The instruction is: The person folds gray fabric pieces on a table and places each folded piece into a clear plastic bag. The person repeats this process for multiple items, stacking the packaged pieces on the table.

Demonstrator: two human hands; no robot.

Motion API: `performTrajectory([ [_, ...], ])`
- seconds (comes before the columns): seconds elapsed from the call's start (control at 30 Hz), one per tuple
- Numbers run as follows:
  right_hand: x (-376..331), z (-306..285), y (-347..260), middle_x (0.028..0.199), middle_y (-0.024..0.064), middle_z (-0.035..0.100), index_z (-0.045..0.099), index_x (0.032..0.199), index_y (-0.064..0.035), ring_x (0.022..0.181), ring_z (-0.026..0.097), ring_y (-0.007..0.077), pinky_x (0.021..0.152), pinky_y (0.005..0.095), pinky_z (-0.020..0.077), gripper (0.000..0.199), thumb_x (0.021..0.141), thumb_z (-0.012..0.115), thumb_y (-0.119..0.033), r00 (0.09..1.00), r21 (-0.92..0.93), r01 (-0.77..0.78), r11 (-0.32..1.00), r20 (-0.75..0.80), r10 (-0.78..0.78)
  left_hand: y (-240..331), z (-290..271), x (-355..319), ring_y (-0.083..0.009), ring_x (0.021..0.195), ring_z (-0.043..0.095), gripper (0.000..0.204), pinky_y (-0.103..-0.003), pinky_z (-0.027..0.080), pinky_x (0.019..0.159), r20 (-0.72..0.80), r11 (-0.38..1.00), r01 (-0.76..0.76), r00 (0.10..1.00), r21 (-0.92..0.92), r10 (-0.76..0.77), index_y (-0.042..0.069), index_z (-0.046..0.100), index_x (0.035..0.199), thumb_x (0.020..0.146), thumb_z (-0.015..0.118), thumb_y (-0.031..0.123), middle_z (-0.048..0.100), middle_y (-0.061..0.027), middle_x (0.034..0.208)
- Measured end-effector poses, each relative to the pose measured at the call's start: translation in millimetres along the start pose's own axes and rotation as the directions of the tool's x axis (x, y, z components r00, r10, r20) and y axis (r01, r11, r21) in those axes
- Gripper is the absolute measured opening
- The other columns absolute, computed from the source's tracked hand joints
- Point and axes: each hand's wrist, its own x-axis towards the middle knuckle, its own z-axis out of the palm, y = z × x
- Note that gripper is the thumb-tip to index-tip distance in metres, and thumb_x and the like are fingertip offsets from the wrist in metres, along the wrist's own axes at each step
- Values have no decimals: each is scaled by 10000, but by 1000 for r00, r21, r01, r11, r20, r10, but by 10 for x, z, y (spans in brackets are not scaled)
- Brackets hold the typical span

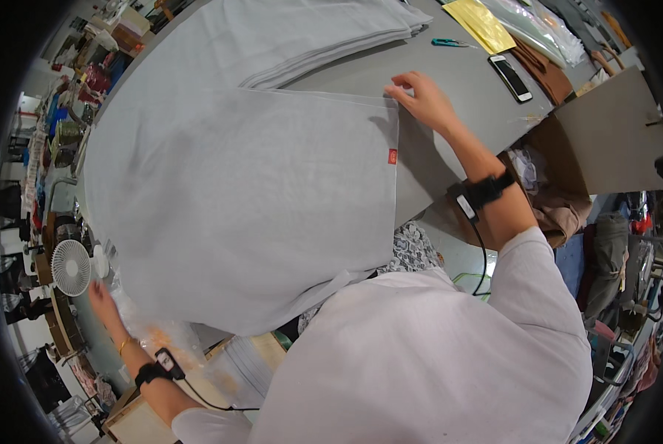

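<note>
A large pale grey cloth bag point(235, 200) with a small red tag point(393, 156) on its edge lies spread over the grey table point(450, 74). My right hand point(422, 98) rests flat on the bag's far right corner, fingers apart. My left hand point(103, 302) reaches down off the table's left side, onto crinkled clear plastic bags point(157, 333), next to a small white fan point(71, 268). Whether it grips the plastic I cannot tell. Both wrists wear black bands with cables.
A stack of folded grey cloth point(309, 37) lies at the far side of the table. A teal cutter point(448, 43), a yellow packet point(483, 24), a phone point(510, 77) and brown fabric point(542, 66) sit at the far right. A cardboard box point(605, 133) stands to the right.
</note>
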Motion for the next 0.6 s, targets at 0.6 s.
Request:
performTrajectory([
  [0.6, -1265, -986, 489, 952, -32, 598, 599, 1192, -45, 832, 507, 30, 745, 178, 397, 197, 1003, 655, -64, 914, 465, -389, 795, 84, 397, 5285, 2174, 513, -311, 1113, 623, 350, -441, 527, 922, 673, 463, -816, 127, -347, 729, 77, 671, 1158, 829, 779, 125, 677, -88, 1133],
])
